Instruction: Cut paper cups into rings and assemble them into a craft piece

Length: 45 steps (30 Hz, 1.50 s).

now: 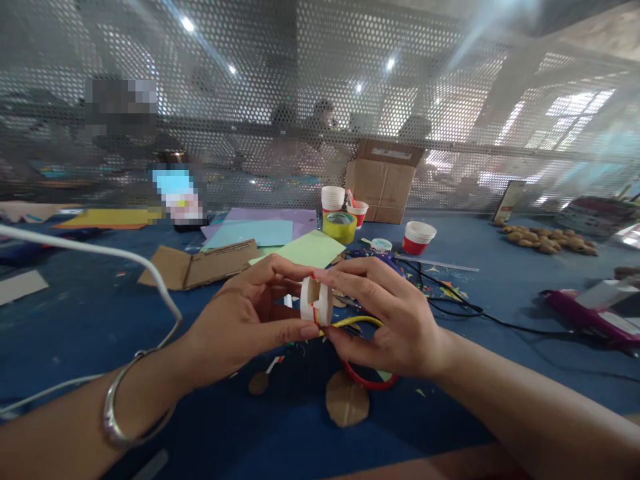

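Near the centre, my left hand [250, 313] and my right hand [390, 313] pinch a small white ring-shaped paper piece [309, 303] between their fingertips, above the blue table. A notch and thin red marks show on the piece. Scissors with a yellow and a red handle loop [373, 385] are beside my right hand's lower fingers; whether that hand holds them is hard to tell. Under the hands lie a round cardboard disc [347, 400] and a smaller brown disc [259, 383].
Behind the hands are coloured paper sheets [250, 233], folded cardboard [220, 263], yellow tape [340, 228] and paper cups [419, 237]. A purple glue gun [585, 320] with a black cable is at right. A white cable [120, 253] crosses the left side.
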Tool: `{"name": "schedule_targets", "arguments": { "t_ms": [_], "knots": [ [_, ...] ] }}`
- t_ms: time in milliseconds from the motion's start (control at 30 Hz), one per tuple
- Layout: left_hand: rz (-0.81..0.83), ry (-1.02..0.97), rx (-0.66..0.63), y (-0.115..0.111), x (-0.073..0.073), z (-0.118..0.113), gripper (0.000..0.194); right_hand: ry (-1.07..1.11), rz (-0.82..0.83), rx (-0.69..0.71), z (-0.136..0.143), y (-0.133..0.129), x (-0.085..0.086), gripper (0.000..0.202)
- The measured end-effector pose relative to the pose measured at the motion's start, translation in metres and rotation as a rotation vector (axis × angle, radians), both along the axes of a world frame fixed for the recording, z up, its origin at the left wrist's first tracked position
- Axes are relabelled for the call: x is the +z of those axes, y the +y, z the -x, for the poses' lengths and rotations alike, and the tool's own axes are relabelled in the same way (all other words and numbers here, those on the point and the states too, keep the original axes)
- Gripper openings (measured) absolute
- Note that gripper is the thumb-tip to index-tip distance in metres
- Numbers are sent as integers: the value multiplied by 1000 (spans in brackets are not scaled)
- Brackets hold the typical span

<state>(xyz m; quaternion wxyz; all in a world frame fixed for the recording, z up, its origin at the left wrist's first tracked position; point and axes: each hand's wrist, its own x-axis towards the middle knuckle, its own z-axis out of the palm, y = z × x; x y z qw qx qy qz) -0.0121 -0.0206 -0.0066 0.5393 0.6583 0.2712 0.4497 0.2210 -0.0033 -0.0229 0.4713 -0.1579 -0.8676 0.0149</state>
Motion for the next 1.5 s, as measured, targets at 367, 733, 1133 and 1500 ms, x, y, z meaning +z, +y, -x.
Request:
{"name": "schedule_targets", "arguments": {
  "t_ms": [367,733,1133,1500],
  "knots": [
    [-178,43,68,2,-9,4,43,11,32,34,0,4,-2,54],
    [-220,26,104,2,-13,1,47,33,101,23,0,3,1,51],
    [-175,120,167,-6,-4,1,42,31,124,24,-2,2,5,51],
    [454,-146,69,13,0,1,26,-23,292,-38,-2,11,-3,53]
  ]
}}
